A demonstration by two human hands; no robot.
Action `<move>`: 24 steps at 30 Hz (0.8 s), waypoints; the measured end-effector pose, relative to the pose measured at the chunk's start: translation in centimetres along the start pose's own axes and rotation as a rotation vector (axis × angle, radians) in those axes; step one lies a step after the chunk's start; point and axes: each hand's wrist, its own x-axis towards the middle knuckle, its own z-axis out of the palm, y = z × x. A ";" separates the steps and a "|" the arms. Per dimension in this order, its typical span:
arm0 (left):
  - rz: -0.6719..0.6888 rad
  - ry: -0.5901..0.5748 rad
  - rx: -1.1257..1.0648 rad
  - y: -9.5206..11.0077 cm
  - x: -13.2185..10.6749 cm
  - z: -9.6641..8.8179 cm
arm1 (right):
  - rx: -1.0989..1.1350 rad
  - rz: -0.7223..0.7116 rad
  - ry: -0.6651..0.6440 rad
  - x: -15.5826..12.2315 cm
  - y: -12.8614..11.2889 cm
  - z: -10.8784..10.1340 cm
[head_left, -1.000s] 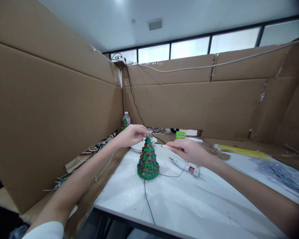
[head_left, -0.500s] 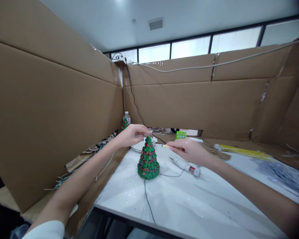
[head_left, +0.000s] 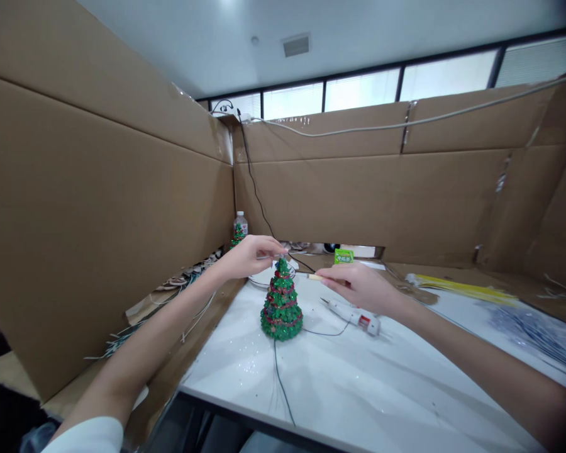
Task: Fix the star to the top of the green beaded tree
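A small green beaded Christmas tree [head_left: 282, 308] with red garlands stands upright on the white table [head_left: 358, 384]. My left hand [head_left: 252, 257] is closed at its top, thumb and fingertips pinched on the tip; any small piece between them is too small to make out. To the tree's right, my right hand [head_left: 353, 284] holds a thin stick-like tool [head_left: 315, 277] with a pale handle, its narrow end pointing left towards the tree. Just below this hand lies a white pen-shaped tool [head_left: 351, 314] with a pointed metal tip and a red switch.
Behind the tree is a white plate [head_left: 260, 277]. A second beaded tree [head_left: 237, 235] and a plastic bottle [head_left: 240, 221] stand at the back left corner. A green packet [head_left: 343, 256] is at the back. Yellow strips [head_left: 462, 286] and bagged wires [head_left: 532, 333] lie right. Cardboard walls [head_left: 311, 195] surround the table.
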 end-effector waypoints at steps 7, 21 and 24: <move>0.006 0.000 -0.015 -0.2 0.0 0.0 | -0.002 -0.003 0.005 0.0 0.1 0.0; 0.010 0.007 0.005 -0.1 0.0 0.0 | 0.005 -0.003 0.012 0.0 0.2 0.1; 0.006 0.006 0.007 -0.1 0.0 0.0 | 0.003 0.001 0.013 0.0 0.1 0.0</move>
